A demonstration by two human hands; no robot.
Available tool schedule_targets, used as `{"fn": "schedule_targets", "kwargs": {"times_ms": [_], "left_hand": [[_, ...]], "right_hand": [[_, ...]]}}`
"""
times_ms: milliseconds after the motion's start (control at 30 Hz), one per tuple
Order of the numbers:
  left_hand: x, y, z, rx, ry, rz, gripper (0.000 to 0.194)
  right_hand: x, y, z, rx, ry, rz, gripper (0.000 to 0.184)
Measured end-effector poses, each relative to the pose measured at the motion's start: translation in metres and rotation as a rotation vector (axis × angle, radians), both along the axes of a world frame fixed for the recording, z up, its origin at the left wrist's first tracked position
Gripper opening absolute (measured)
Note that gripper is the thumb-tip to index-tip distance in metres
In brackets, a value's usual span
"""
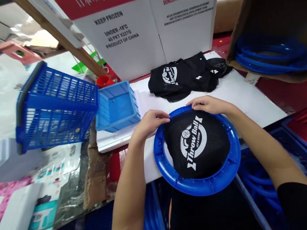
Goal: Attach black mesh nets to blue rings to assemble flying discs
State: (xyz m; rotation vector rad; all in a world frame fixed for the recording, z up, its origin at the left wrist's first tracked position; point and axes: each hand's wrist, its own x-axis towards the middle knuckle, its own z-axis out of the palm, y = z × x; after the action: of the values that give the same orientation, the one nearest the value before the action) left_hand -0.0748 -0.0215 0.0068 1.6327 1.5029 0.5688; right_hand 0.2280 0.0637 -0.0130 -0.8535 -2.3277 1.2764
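Observation:
A blue plastic ring (179, 181) lies on the white board (253, 98) in front of me. A black mesh net (199, 144) printed "Throw Ball" is stretched across it. My left hand (149, 122) pinches the net at the ring's far left rim. My right hand (208, 104) has its fingers curled over the far rim, pressing the net edge there. A pile of spare black nets (185, 75) lies just beyond the ring.
Two blue plastic baskets, a large one (53, 105) and a small one (117, 106), lie tipped at the left. A white carton (141, 22) stands behind. A cardboard box at the right holds more blue rings (272, 54). Blue crates with rings (265, 187) sit below the table edge.

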Motion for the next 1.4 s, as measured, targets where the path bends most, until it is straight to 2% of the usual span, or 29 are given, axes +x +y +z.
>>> {"fn": "schedule_targets", "kwargs": {"times_ms": [133, 367, 600, 733, 900, 1033, 1100, 1200, 1400], "left_hand": [[-0.001, -0.002, 0.005, -0.017, 0.041, -0.002, 0.012], [-0.008, -0.003, 0.009, -0.015, 0.025, -0.110, 0.015], [-0.007, -0.004, 0.007, -0.018, 0.059, -0.151, 0.013], [-0.001, -0.008, 0.009, 0.024, 0.133, -0.168, 0.017], [0.013, -0.014, 0.014, 0.163, 0.210, -0.214, 0.018], [0.027, -0.017, 0.010, 0.325, 0.321, -0.204, 0.015], [0.032, -0.017, 0.005, 0.400, 0.358, -0.240, 0.013], [0.036, -0.016, -0.002, 0.484, 0.406, -0.302, 0.012], [0.037, -0.014, -0.008, 0.564, 0.453, -0.395, 0.013]], "right_hand": [[0.000, 0.000, 0.003, 0.047, -0.040, 0.017, 0.019], [-0.002, -0.004, 0.002, 0.258, -0.067, 0.050, 0.024], [0.006, -0.001, 0.005, 0.173, -0.097, 0.117, 0.018], [0.003, -0.003, 0.005, 0.236, -0.111, 0.106, 0.020], [0.000, -0.005, 0.006, 0.293, -0.128, 0.084, 0.019], [0.000, -0.010, 0.012, 0.301, -0.011, 0.035, 0.023], [-0.003, -0.015, 0.012, 0.312, 0.041, 0.082, 0.025], [-0.010, -0.021, 0.009, 0.349, -0.030, 0.179, 0.026], [-0.015, -0.023, 0.002, 0.399, -0.169, 0.282, 0.048]]}}
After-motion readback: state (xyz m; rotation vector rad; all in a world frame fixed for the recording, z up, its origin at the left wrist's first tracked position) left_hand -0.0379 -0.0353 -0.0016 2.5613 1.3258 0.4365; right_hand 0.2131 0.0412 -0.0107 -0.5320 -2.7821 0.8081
